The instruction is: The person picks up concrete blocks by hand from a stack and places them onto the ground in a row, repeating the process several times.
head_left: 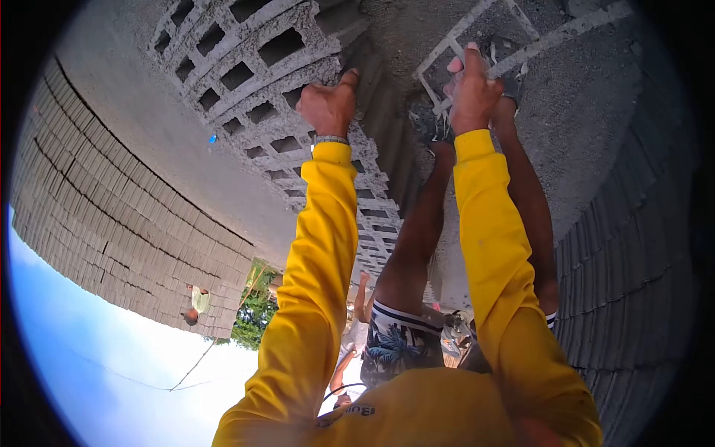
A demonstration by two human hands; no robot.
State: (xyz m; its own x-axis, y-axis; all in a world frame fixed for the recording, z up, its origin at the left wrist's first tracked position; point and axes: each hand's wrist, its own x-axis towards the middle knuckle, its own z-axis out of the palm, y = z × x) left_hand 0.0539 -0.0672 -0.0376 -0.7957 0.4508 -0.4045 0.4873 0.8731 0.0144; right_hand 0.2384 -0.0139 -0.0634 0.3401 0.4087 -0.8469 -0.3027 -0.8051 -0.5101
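My left hand (pixel 328 106), with a band at the wrist, is closed on the edge of a grey hollow concrete block (pixel 262 82) in a long row of blocks. Its fingertips are partly hidden. My right hand (pixel 474 93) is closed around part of a dusty, pale metal frame (pixel 555 41), beside my feet. The frame has an open rectangular end and a long bar running to the upper right.
Stacked grey blocks form a curved wall (pixel 112 201) at left and another stack (pixel 633 276) at right. Gravelly ground (pixel 588 112) surrounds my feet. One person (pixel 199 302) is near the left wall; another (pixel 354 335) stands behind my legs. A small blue scrap (pixel 213 138) lies left.
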